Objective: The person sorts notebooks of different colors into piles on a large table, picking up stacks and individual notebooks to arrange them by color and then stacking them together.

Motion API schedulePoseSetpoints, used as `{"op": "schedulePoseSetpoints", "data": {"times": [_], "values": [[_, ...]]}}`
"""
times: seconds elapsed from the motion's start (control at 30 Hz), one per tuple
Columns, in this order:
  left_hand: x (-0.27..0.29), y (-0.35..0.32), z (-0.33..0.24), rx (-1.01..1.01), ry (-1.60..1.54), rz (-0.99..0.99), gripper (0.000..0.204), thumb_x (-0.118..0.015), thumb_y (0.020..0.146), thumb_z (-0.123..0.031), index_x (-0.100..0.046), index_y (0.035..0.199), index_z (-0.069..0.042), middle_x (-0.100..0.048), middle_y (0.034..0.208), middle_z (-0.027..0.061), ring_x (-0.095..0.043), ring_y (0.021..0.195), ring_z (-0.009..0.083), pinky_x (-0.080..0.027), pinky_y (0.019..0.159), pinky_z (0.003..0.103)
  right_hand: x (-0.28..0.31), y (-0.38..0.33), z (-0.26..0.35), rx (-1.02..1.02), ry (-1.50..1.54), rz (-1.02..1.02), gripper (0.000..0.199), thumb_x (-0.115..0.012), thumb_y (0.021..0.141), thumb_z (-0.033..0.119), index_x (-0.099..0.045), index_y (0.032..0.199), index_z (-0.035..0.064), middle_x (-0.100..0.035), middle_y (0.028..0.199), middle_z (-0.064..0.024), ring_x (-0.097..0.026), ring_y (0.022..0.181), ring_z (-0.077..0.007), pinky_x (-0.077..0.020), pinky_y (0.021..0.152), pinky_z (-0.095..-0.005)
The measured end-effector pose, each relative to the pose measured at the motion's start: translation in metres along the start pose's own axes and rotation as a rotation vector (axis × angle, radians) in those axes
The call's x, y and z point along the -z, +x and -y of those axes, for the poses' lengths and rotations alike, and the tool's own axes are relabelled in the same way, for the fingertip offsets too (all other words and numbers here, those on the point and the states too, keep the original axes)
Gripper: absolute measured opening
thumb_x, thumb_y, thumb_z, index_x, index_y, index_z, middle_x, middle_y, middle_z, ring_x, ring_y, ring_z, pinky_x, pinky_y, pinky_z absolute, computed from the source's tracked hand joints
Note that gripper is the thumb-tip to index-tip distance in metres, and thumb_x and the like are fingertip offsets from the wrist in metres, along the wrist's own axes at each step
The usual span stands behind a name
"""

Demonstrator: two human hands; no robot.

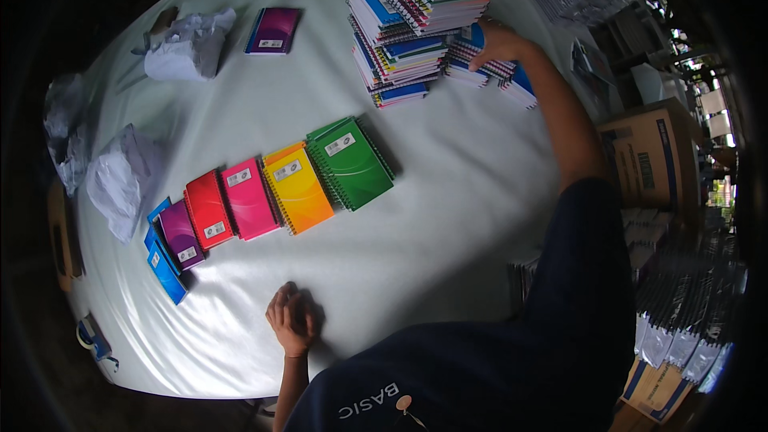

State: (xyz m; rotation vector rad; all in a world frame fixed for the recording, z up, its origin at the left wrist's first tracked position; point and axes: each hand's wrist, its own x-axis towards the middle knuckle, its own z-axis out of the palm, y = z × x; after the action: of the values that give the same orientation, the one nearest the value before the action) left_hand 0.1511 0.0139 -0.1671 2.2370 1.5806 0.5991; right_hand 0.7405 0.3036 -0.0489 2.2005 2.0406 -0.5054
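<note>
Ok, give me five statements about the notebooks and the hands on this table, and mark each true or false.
1. The right hand rests on a low stack of notebooks at the far side of the table. True.
2. The left hand holds a green notebook. False: it rests on the white table cover, holding nothing.
3. The green notebook lies at the right end of the coloured row. True.
4. The yellow notebook lies between the green one and the pink notebook. True.
5. A lone purple notebook lies on top of the tall stack. False: it lies flat on the table, left of that stack.
</note>
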Motion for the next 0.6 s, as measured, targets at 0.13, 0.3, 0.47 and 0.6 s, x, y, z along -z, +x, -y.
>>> {"op": "schedulePoseSetpoints", "data": {"times": [0.13, 0.3, 0.47, 0.6], "values": [[0.002, 0.002, -0.005, 0.0, -0.045, 0.002, 0.033, -0.059, 0.078, -0.02, -0.057, 0.11, -0.011, -0.052, 0.125, 0.0113, -0.048, 0.113, 0.0326, -0.034, 0.096, 0.043, -0.01, -0.014, -0.007, -0.027, -0.053, -0.469, 0.122, -0.08, 0.054, 0.056, -0.016, 0.144, 0.0053, -0.029, 0.144, -0.0214, -0.025, 0.135, -0.0372, -0.0215, 0.11, -0.0476], [0.003, -0.001, -0.007, 0.033, -0.062, -0.029, 0.035, -0.06, 0.077, -0.02, -0.058, 0.11, -0.011, -0.052, 0.125, 0.011, -0.047, 0.115, 0.0319, -0.032, 0.098, 0.043, -0.035, -0.068, 0.039, -0.184, 0.612, -1.214, 0.08, -0.073, 0.075, 0.041, -0.037, 0.136, 0.004, -0.047, 0.131, -0.0176, -0.042, 0.123, -0.035, -0.0331, 0.101, -0.0433], [0.009, 0.0, -0.004, 0.004, -0.091, -0.013, 0.035, -0.062, 0.077, -0.021, -0.058, 0.11, -0.011, -0.051, 0.126, 0.0094, -0.046, 0.116, 0.03, -0.032, 0.098, 0.043, -0.158, -0.12, 0.153, -0.217, 0.77, -1.198, 0.041, -0.07, 0.079, 0.02, -0.057, 0.112, 0.0, -0.064, 0.094, -0.0107, -0.059, 0.09, -0.0257, -0.0438, 0.082, -0.0386], [0.014, -0.004, 0.002, -0.019, -0.123, -0.035, 0.035, -0.062, 0.076, -0.02, -0.057, 0.11, -0.012, -0.05, 0.126, 0.0093, -0.045, 0.116, 0.0297, -0.032, 0.098, 0.043, -0.205, -0.113, 0.235, -0.316, 0.853, -0.564, 0.056, -0.073, 0.074, 0.032, -0.056, 0.116, 0.0001, -0.064, 0.102, -0.0154, -0.062, 0.092, -0.0283, -0.0475, 0.081, -0.0386]]}}
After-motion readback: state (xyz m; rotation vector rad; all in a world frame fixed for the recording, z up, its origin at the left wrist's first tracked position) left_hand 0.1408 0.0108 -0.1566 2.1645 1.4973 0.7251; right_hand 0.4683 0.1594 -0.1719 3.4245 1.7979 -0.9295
